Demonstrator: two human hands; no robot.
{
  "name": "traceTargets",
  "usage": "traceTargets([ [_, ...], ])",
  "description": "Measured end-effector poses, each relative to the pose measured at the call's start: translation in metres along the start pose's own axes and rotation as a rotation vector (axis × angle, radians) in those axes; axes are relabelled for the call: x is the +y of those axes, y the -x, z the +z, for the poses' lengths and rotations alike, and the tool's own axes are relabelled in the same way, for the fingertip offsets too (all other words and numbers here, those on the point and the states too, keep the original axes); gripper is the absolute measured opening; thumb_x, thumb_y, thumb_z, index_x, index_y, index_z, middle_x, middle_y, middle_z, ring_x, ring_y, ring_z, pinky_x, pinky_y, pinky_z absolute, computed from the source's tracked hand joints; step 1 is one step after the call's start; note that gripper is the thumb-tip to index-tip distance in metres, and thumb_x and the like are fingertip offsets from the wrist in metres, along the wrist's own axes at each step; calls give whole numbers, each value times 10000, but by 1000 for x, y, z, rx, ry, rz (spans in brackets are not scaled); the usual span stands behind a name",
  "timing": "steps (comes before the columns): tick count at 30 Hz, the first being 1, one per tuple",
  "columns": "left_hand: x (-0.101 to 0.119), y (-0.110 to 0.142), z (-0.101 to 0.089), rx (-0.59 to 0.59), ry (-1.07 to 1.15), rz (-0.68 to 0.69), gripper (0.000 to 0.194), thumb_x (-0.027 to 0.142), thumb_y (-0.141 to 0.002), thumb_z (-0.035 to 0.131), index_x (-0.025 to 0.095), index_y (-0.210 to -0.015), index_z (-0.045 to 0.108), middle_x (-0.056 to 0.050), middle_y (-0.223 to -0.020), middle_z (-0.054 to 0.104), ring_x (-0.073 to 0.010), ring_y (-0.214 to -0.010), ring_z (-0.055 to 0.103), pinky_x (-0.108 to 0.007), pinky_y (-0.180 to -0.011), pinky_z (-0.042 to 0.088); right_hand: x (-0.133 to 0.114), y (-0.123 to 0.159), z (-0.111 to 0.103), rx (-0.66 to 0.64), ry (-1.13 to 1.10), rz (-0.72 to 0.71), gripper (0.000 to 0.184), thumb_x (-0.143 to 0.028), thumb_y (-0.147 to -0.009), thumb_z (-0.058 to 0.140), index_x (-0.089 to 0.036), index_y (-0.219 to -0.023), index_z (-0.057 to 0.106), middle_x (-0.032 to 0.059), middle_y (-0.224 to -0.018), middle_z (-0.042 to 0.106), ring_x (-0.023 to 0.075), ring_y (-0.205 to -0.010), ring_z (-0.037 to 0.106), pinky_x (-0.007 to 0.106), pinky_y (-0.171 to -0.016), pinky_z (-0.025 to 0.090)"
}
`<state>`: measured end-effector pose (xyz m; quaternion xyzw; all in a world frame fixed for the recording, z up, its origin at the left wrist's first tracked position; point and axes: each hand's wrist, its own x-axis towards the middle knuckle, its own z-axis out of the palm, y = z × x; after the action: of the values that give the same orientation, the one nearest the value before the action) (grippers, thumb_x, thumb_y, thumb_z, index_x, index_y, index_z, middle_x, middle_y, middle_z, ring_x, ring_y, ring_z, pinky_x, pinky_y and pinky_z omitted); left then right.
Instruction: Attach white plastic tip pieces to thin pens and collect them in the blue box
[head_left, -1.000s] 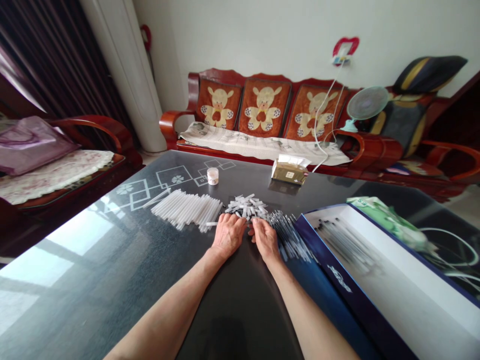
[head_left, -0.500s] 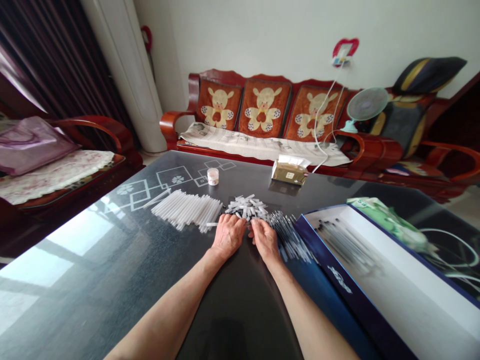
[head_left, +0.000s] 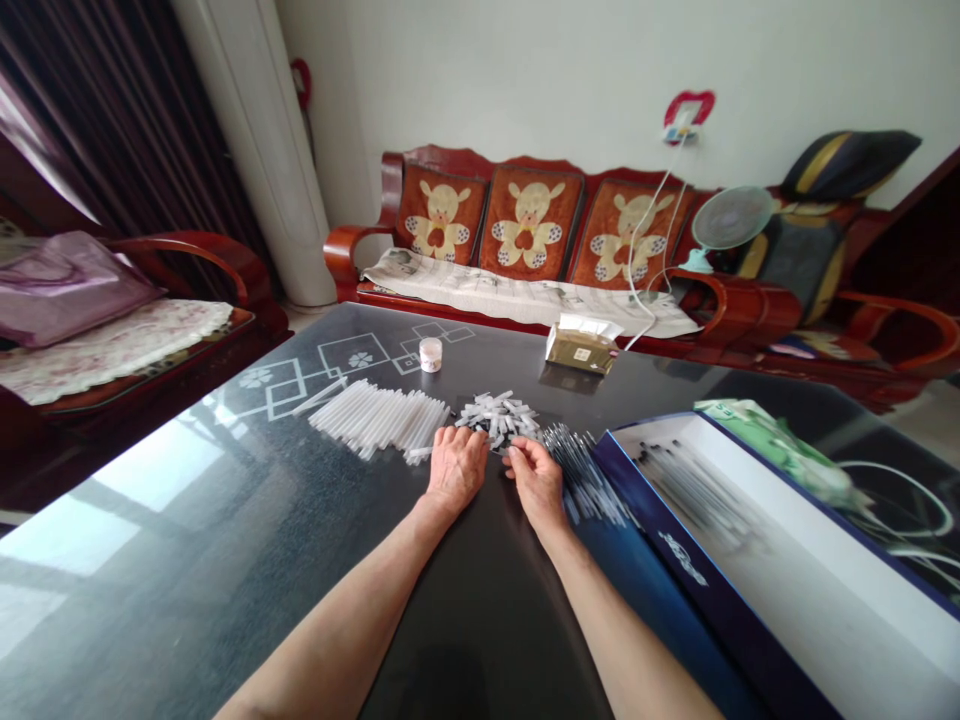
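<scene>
My left hand (head_left: 459, 464) is closed, with its fingers curled over the table. A white plastic tube (head_left: 420, 454) pokes out from its left side and seems to be gripped in it. My right hand (head_left: 537, 476) is beside it with thumb and forefinger pinched together; whatever lies between them is too small to make out. Just beyond both hands is a heap of short white and clear pieces (head_left: 496, 412). A row of white plastic tubes (head_left: 379, 418) lies left of my left hand. Thin, dark-tipped sticks like pen refills (head_left: 589, 478) are bunched right of my right hand.
A blue box with a white inside (head_left: 795, 590) stands at the right, holding more thin sticks (head_left: 701, 490). A small round jar (head_left: 430, 355) and a tissue pack (head_left: 581, 345) are farther back on the dark table (head_left: 247, 520). A green packet (head_left: 780, 445) lies behind the box.
My right hand has moved slightly right and down, widening the space between the hands. The left hand stays nearly in place. The whole view has shifted a little.
</scene>
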<state>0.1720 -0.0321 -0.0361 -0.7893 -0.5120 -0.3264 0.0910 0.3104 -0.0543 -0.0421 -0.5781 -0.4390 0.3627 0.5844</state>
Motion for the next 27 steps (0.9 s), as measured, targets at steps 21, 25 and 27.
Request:
traceTargets([
  [21, -2, 0, 2, -9, 45, -14, 285, 265, -956, 401, 267, -1045, 672, -64, -826, 634, -216, -794, 516, -375, -770, 347, -28, -62, -3, -80, 571, -469, 325, -406, -821, 508, -207, -903, 751, 79, -917, 707, 201, -815, 643, 330, -803, 501],
  [25, -1, 0, 1, -22, 43, 0, 295, 252, -960, 385, 251, -1041, 669, -66, -825, 630, -214, -801, 522, -369, -775, 352, -28, -29, -4, -216, 399, -316, 282, -435, -792, 577, -236, -891, 750, 53, -861, 739, 224, -789, 673, 362, -779, 531],
  [27, -1, 1, 0, -16, 47, 18, 300, 252, -963, 377, 246, -1036, 668, -63, -830, 629, -213, -804, 520, -365, -782, 352, -20, -20, -2, -208, 329, -251, 265, -424, -757, 618, -234, -888, 749, 51, -811, 738, 228, -740, 678, 376, -744, 543],
])
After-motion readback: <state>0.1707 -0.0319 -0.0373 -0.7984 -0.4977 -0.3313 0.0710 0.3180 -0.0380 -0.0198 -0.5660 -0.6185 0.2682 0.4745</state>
